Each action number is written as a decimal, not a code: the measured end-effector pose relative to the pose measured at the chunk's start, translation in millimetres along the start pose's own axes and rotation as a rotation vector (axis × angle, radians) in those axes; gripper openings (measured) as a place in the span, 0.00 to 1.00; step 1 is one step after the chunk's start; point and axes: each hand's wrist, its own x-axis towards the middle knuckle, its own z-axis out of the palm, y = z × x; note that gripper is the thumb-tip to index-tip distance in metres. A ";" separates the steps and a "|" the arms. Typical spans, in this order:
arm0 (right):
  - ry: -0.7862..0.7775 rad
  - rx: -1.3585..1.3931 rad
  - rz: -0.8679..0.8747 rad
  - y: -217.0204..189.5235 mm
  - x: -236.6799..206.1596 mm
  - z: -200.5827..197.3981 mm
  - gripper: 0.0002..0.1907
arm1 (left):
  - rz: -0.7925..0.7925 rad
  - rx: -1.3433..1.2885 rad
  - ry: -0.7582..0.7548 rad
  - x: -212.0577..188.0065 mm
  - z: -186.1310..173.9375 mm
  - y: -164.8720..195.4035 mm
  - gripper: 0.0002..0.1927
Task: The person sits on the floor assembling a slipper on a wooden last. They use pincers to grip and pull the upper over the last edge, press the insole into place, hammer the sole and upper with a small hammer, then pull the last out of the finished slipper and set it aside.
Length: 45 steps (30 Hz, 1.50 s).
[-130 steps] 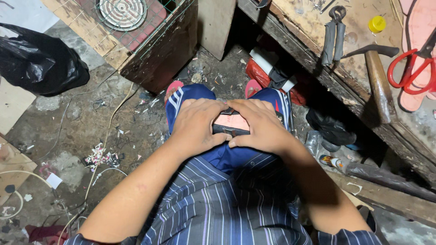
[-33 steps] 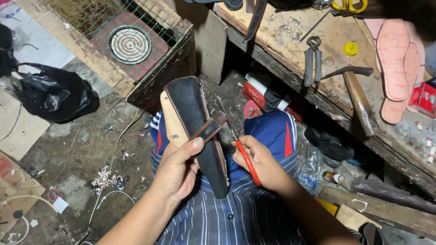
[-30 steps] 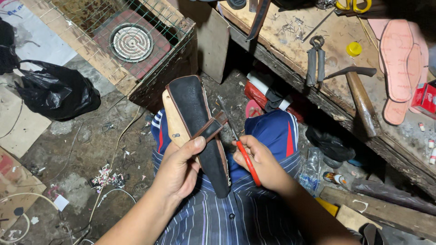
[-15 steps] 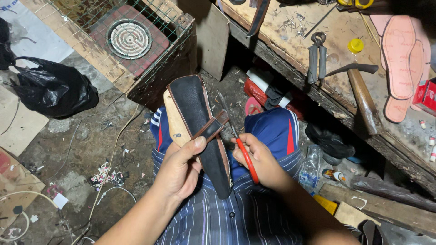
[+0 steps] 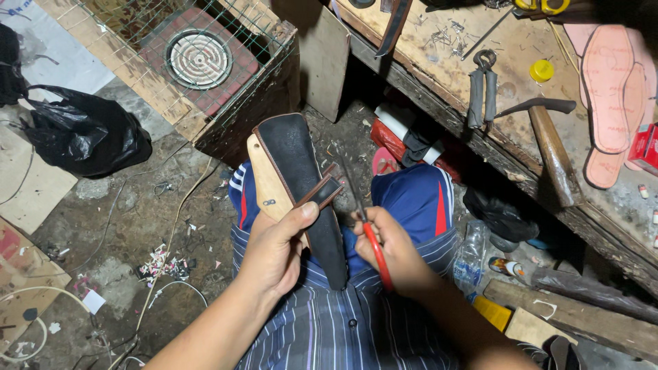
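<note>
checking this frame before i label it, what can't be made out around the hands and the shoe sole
Head view only:
- Scissors: handles hidden inside the right hand; tips too thin and dark to place.
- Shoe sole: lower end hidden behind the left hand.
- Strap: its attachment is hidden under the thumb.

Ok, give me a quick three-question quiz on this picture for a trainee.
1. True or false: the hammer lies on the bench.
2. Which hand holds the scissors? A left, B right.
3. Fill in: the left hand grips a black ____.

Key: 1 true. 2 B, the right hand. 3 sole.
</note>
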 end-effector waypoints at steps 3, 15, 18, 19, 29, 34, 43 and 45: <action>-0.042 -0.142 -0.007 -13.5 -8.7 6.9 0.24 | 0.011 0.012 -0.010 -1.7 0.4 -0.1 0.23; -0.037 -0.137 0.061 -27.7 -4.0 14.4 0.25 | 0.005 0.033 0.032 -3.9 -3.0 4.1 0.23; -0.037 -0.151 0.055 -25.7 -4.4 14.1 0.25 | 0.011 0.019 0.025 -3.1 -3.4 3.7 0.23; -0.038 -0.153 0.052 -25.0 -4.7 14.4 0.25 | 0.012 0.013 0.022 -2.9 -3.5 3.7 0.23; -0.059 0.029 0.059 -12.4 -5.2 16.5 0.24 | -0.004 -0.003 -0.002 -3.0 -6.9 3.7 0.22; 0.102 0.092 0.313 -18.6 -6.7 17.3 0.15 | 0.016 0.006 0.026 -0.6 -9.2 4.2 0.23; 0.985 -1.242 -0.126 -59.0 1.7 -244.2 0.18 | 0.004 -0.023 -0.033 -3.0 -24.3 6.0 0.26; 1.097 -1.433 0.030 -59.7 6.3 -310.1 0.20 | 0.008 -0.058 -0.063 -1.5 -27.3 4.1 0.27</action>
